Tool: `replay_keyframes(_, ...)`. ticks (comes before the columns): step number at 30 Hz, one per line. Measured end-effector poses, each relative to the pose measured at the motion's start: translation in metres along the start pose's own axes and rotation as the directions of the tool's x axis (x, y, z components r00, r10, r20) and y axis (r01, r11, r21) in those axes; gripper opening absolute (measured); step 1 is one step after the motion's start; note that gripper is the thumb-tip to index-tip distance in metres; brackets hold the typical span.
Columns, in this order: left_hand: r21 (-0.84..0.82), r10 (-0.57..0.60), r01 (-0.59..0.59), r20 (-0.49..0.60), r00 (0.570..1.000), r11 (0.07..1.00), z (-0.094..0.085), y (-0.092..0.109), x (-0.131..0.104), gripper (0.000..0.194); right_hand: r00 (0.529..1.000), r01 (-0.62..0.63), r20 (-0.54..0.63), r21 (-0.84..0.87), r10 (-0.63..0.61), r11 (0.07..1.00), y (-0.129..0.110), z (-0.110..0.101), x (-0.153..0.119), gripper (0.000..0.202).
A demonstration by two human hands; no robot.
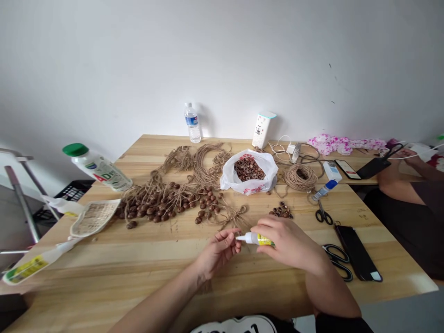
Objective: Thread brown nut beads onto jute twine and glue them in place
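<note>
My right hand [282, 240] grips a small glue bottle [261, 239] with a white nozzle and yellow-green label, tilted to the left. Its tip reaches the fingertips of my left hand [222, 249], which are pinched together on what looks like a twine end; the fingers partly hide it. Just beyond them lies a knotted twine bundle [237, 213]. Several brown nut shells [282, 210] are scattered behind my right hand. To the left, many round brown nuts [156, 206] are attached to twine cords [204, 166].
A white plastic bag [229, 175] holds brown shell pieces. Around it are a twine coil [301, 176], small scissors [323, 213], larger scissors [338, 259] and a black phone [359, 254]. A green-capped bottle [100, 169] and woven tray [95, 217] stand left. Another person's arm [398, 182] is at right.
</note>
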State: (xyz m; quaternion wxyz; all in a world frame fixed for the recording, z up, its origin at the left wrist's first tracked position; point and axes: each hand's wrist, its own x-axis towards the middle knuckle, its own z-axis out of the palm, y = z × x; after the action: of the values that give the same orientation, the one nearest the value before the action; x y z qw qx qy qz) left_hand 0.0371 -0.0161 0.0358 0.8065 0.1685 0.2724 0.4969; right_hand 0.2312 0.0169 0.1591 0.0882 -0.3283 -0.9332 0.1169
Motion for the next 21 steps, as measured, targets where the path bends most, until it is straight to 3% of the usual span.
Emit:
replay_keyframes(10,-0.009,-0.041,0.041,-0.018,0.999,0.999,-0.002,-0.002,-0.001,0.027,1.000,-0.027,0.010,0.038,0.027,0.999,0.005,0.000,-0.001,0.025)
replay_keyframes(14,-0.015,-0.033,0.033,0.003,0.999,0.999,0.000,-0.002,-0.001,0.025,0.998,0.025,-0.053,0.191,-0.015,0.981,0.006,0.002,0.003,0.023)
replay_keyframes(18,-0.020,-0.021,0.021,0.029,0.999,1.000,0.003,-0.002,-0.002,0.020,0.971,0.133,-0.237,0.493,-0.015,0.860,0.009,0.009,0.014,0.031)
replay_keyframes(21,-0.020,-0.052,0.053,0.058,0.997,0.998,0.006,-0.003,-0.004,0.022,0.973,0.096,-0.218,0.681,0.076,0.726,0.011,0.018,0.023,0.038)
